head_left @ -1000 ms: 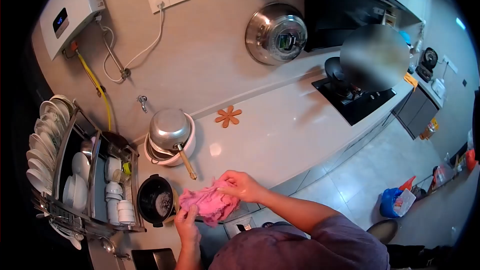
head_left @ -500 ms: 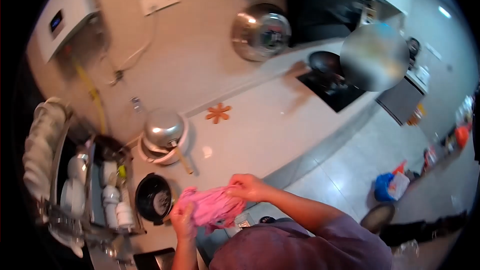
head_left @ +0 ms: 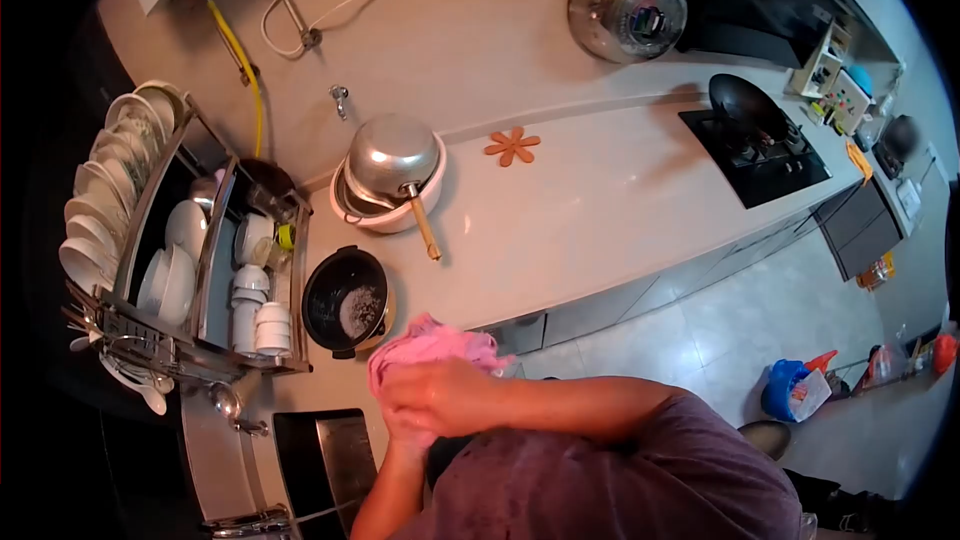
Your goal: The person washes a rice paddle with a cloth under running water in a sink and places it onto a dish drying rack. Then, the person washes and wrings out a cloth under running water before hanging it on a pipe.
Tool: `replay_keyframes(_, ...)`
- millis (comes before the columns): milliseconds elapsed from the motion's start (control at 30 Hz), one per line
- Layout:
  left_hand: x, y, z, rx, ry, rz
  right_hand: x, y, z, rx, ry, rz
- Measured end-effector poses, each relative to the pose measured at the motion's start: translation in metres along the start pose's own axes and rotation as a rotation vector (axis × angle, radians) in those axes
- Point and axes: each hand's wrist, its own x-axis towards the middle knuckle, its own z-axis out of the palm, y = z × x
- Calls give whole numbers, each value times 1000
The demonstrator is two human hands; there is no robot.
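Observation:
A crumpled pink cloth [head_left: 435, 340] is bunched up in my two hands, in front of my body. My right hand [head_left: 450, 395] is closed on it from the right, with its fingers lapped over the left hand. My left hand [head_left: 405, 430] grips the bundle from beneath and is partly covered by the right. Just beyond the cloth, at its upper left, stands a black pot [head_left: 318, 305] with whitish foam or residue inside. A sink [head_left: 335, 450] lies to the left of my left forearm.
A dish rack [head_left: 215, 260] with plates, bowls and cups fills the left side. Behind the pot, a saucepan [head_left: 393, 155] rests upside down in a pink-white basin [head_left: 438, 180]. A flower-shaped trivet [head_left: 512, 147] lies on the counter. A wok [head_left: 742, 105] sits on the black hob [head_left: 745, 175].
My hands have come together, and the cloth that was stretched between them is now gathered into a bundle. The camera view has shifted, so the counter appears higher and farther right.

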Motion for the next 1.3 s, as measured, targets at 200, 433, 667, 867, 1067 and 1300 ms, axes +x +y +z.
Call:
replay_keyframes(200, 5, 26, 79, -168, 164, -314, -3, 69, 16, 697, 143, 837)
replay_keyframes(433, 16, -39, 21, -16, 206, -300, -57, 86, 45, -96, 178, 450)
replay_keyframes(667, 27, -51, 83, 188, -168, -632, -104, 99, -50, 412, 210, 445)
replay_keyframes(867, 75, -89, 132, 1394, -305, -171, -149, 42, -199, 319, 103, 621)
replay_keyframes(1067, 111, -179, 261, 743, -618, -168, -204, 36, -272, 44, 162, 279)
replay_keyframes(1300, 153, -246, 302, 708, -1189, -509, -272, 16, -357, -247, 303, 444)
